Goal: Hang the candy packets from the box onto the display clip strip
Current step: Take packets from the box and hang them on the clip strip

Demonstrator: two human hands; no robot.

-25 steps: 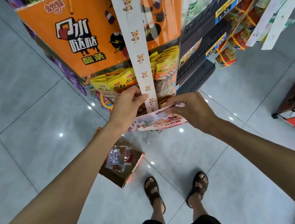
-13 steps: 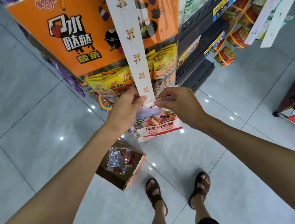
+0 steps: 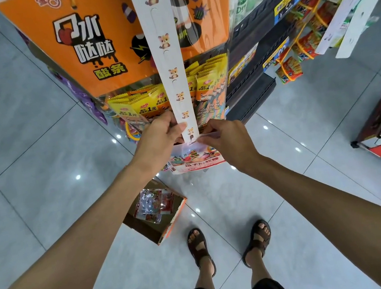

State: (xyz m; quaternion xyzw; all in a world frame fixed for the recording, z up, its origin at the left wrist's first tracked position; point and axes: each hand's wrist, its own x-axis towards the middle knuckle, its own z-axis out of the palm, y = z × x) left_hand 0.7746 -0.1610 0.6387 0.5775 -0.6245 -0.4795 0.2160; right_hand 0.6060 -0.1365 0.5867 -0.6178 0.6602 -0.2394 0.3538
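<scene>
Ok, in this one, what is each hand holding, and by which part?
The left hand pinches the white clip strip near its bottom end. The right hand grips the candy packet by its top edge, right at the strip's lowest slot.

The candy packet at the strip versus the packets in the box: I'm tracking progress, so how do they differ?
The candy packet hangs upright at the clip strip's bottom end, pinched by the right hand; the packets in the box lie flat and untouched. The left hand steadies the strip. Both look like similar colourful bags.
</scene>
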